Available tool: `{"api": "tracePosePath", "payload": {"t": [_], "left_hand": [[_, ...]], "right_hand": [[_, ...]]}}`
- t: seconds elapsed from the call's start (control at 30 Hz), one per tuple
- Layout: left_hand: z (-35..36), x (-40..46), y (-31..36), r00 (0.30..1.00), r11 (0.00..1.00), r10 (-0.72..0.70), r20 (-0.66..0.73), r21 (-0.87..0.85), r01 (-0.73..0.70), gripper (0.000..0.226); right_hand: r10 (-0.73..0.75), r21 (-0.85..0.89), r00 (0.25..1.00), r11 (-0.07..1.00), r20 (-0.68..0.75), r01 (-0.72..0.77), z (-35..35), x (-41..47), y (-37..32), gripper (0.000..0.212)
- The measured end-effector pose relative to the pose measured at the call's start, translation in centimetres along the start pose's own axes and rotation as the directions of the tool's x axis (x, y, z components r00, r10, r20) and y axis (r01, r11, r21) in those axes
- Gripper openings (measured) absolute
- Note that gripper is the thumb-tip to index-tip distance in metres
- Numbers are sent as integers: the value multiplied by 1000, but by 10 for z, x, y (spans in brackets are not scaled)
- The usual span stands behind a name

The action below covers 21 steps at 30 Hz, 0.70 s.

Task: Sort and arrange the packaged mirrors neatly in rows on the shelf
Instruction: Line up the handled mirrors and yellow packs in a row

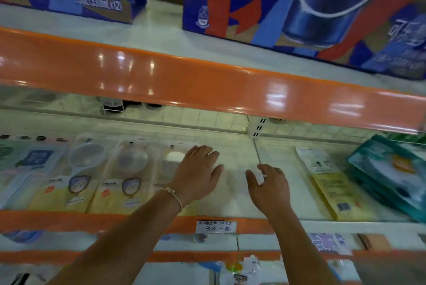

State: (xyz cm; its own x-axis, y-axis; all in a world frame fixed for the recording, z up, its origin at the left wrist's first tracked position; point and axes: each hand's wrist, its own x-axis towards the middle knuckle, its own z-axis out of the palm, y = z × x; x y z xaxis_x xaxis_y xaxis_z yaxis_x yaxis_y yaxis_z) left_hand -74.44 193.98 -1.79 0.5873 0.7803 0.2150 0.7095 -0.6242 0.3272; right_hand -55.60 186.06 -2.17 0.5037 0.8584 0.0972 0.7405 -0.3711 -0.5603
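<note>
Packaged mirrors lie flat in a row on the white shelf: one pack at the left, a second beside it, and a third partly under my left hand. That hand lies flat with straight fingers on the third pack's right edge. My right hand hovers over bare shelf to the right, fingers loosely spread, holding nothing. A yellow pack lies apart at the right, angled.
Teal packets are stacked at the far right. Blue-green packs lie at the far left. An orange shelf rail overhangs above, with blue drink cartons on top. A price tag sits on the front rail.
</note>
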Motion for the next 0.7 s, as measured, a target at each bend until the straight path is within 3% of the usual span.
{"api": "tracePosePath", "payload": {"t": [0.1,0.37,0.53,0.7], "left_hand": [[13,25,43,999,998,27,41,-49,-25,59],[59,80,137,985,991,106,139,-96,-93,45],[82,98,174,984,990,86,157,-120,-68,44],[100,103,190,985,993,62,158,-113,-45,45]], "right_hand": [[38,-28,998,999,-44,-39,-28,12,38,49],[253,-152,964,953,-76,-262,-82,44,128,44],[219,-353,976,912,-17,-211,-90,54,159,35],[126,-398,992,909,-12,-121,-86,63,175,29]]}}
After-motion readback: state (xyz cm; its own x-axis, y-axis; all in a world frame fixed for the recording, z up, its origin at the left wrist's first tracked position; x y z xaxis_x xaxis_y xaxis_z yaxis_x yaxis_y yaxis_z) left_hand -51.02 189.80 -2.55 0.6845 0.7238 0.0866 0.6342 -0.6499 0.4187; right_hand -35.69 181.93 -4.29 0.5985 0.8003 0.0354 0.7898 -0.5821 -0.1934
